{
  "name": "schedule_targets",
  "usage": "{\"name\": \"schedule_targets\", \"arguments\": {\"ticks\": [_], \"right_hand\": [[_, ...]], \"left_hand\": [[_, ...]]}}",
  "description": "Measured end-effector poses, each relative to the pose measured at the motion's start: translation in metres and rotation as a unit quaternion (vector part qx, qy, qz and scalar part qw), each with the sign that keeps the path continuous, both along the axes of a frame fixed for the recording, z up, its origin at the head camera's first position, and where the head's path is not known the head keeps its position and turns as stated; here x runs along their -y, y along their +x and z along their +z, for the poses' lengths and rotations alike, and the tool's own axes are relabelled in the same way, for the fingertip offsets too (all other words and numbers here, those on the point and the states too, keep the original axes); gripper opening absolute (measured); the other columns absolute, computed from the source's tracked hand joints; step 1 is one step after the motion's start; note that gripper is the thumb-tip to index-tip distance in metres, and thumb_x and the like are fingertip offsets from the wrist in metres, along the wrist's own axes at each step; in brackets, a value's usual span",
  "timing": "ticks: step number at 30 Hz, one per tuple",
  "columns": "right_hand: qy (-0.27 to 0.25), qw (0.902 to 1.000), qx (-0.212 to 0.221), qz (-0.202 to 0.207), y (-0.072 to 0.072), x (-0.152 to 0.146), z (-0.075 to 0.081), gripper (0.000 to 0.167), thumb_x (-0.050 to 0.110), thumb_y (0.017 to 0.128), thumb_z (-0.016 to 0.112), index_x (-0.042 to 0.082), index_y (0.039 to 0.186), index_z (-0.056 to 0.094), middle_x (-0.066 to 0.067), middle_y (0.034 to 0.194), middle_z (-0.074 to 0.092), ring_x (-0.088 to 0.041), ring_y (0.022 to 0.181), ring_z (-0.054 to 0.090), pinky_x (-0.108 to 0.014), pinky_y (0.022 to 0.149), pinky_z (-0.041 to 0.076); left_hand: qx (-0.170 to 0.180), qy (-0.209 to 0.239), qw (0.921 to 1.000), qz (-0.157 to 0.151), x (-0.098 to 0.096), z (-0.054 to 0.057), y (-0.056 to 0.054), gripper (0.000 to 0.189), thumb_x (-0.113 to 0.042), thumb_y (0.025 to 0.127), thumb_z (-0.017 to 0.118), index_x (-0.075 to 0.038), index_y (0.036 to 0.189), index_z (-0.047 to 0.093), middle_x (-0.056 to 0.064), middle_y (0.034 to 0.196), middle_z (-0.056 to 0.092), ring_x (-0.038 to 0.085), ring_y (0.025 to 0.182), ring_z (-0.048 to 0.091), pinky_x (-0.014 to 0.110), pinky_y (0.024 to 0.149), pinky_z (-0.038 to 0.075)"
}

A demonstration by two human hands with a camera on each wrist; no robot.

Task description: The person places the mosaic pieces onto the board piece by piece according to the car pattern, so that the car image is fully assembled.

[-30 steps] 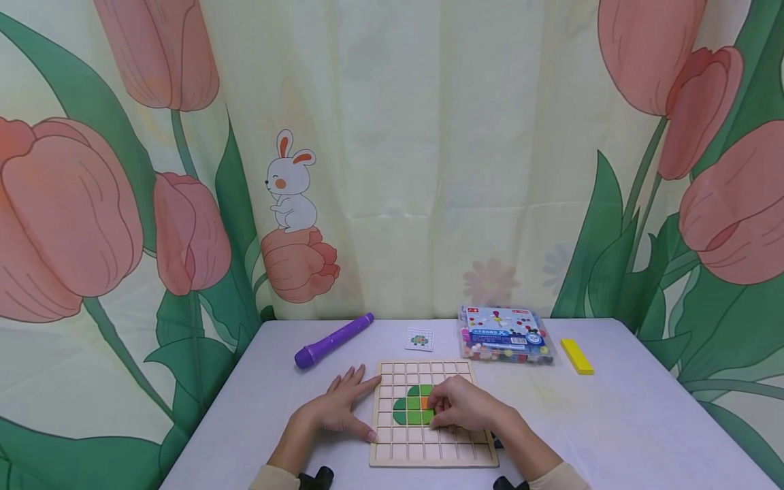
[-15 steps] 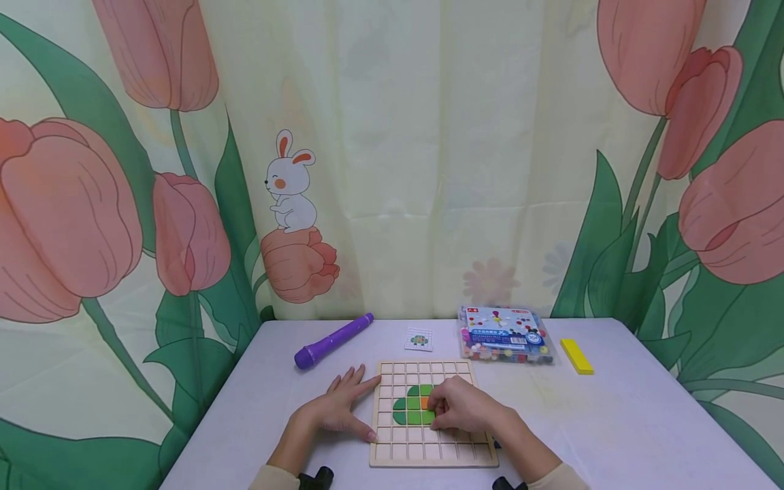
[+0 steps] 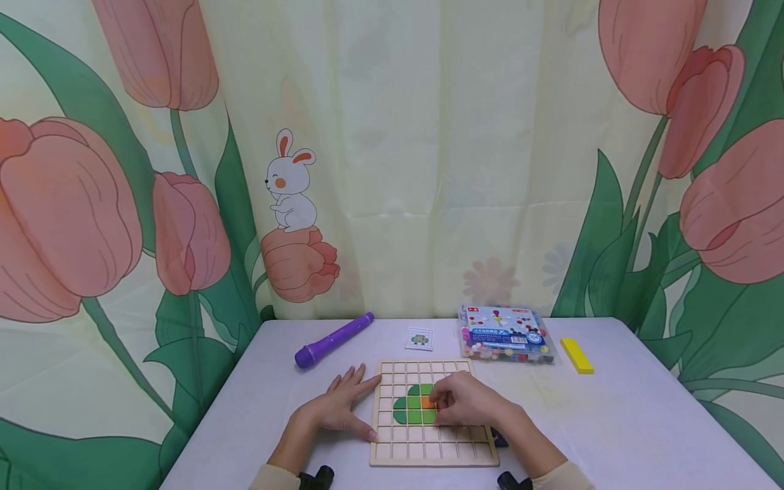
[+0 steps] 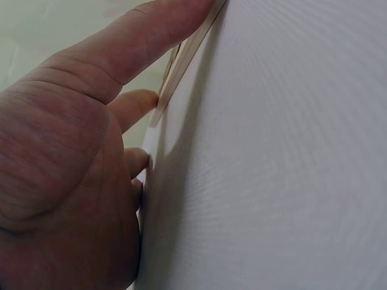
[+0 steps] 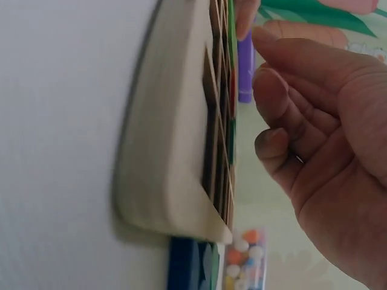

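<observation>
A light wooden grid board [image 3: 392, 454] lies before me. Green pieces [image 3: 414, 408] form a rounded cluster in its cells, with an orange piece [image 3: 426, 402] at its right side. My left hand [image 3: 339, 406] is spread at the board's left edge, thumb and a finger against the rim; the left wrist view has the thumb [image 4: 130, 45] along it. Over the cluster's right side is my right hand [image 3: 468, 401], fingers loosely bent. In the right wrist view its fingertips [image 5: 272, 90] stand apart from the thumb, off the board, with nothing visible between them.
Behind the board lie a purple microphone-shaped stick [image 3: 333, 340], a small pattern card [image 3: 419, 339], a clear box of colourful beads [image 3: 507, 335] and a yellow bar [image 3: 577, 356]. A dark blue item [image 3: 499, 438] shows beside the board's right edge, partly hidden by my forearm.
My right hand has lifted slightly and shifted a little right, uncovering more of the orange piece. The left hand and the board have stayed put.
</observation>
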State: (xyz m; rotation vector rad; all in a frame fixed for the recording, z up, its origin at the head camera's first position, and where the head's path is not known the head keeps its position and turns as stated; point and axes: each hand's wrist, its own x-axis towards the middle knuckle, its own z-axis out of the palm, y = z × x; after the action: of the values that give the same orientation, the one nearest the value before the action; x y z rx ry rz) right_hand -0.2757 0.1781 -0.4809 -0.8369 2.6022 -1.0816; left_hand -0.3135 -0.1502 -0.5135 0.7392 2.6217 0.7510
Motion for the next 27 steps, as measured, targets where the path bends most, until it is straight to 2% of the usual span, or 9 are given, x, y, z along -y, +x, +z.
{"name": "schedule_targets", "arguments": {"ticks": [7, 10, 17, 22, 27], "right_hand": [[-0.032, 0.9988, 0.003, -0.037, -0.005, -0.019, 0.008, 0.022, 0.013, 0.089, 0.082, 0.005, 0.108, 0.078, 0.004, 0.080, 0.067, -0.009, 0.071, 0.058, -0.023, 0.062, 0.052], [-0.027, 0.9979, 0.003, -0.059, -0.005, -0.028, 0.013, 0.024, 0.017, 0.090, 0.082, 0.006, 0.110, 0.077, 0.004, 0.081, 0.066, -0.012, 0.072, 0.058, -0.024, 0.062, 0.052], [-0.016, 0.9953, -0.025, -0.092, -0.004, -0.046, 0.023, 0.025, 0.021, 0.089, 0.083, 0.009, 0.111, 0.077, 0.004, 0.083, 0.065, -0.015, 0.076, 0.057, -0.023, 0.063, 0.049], [-0.033, 0.9932, -0.002, -0.111, -0.004, -0.058, 0.024, 0.026, 0.018, 0.089, 0.083, 0.007, 0.112, 0.076, -0.001, 0.085, 0.064, -0.019, 0.078, 0.059, -0.024, 0.063, 0.055], [-0.042, 0.9908, 0.020, -0.127, -0.006, -0.068, 0.024, 0.028, 0.017, 0.089, 0.083, 0.006, 0.113, 0.075, -0.003, 0.084, 0.065, -0.021, 0.075, 0.063, -0.030, 0.064, 0.060]], "left_hand": [[-0.003, -0.006, 1.0000, -0.001, 0.000, -0.001, 0.000, 0.116, -0.067, 0.068, 0.087, -0.032, 0.164, 0.032, 0.018, 0.175, 0.007, 0.040, 0.163, -0.001, 0.066, 0.128, 0.000], [-0.004, -0.007, 1.0000, 0.000, 0.000, -0.001, 0.000, 0.116, -0.066, 0.068, 0.087, -0.032, 0.164, 0.032, 0.018, 0.175, 0.007, 0.040, 0.163, -0.001, 0.065, 0.129, 0.000], [0.003, -0.006, 1.0000, 0.004, -0.001, 0.000, 0.000, 0.116, -0.066, 0.067, 0.088, -0.033, 0.164, 0.032, 0.018, 0.175, 0.007, 0.040, 0.163, -0.001, 0.066, 0.128, 0.000], [0.003, -0.003, 1.0000, 0.005, 0.000, -0.001, 0.000, 0.116, -0.066, 0.067, 0.088, -0.033, 0.164, 0.032, 0.017, 0.176, 0.007, 0.040, 0.163, -0.001, 0.066, 0.128, 0.000], [0.003, -0.002, 1.0000, 0.003, 0.000, -0.001, 0.000, 0.116, -0.065, 0.068, 0.088, -0.032, 0.164, 0.032, 0.017, 0.176, 0.007, 0.041, 0.163, -0.002, 0.066, 0.128, -0.001]]}}
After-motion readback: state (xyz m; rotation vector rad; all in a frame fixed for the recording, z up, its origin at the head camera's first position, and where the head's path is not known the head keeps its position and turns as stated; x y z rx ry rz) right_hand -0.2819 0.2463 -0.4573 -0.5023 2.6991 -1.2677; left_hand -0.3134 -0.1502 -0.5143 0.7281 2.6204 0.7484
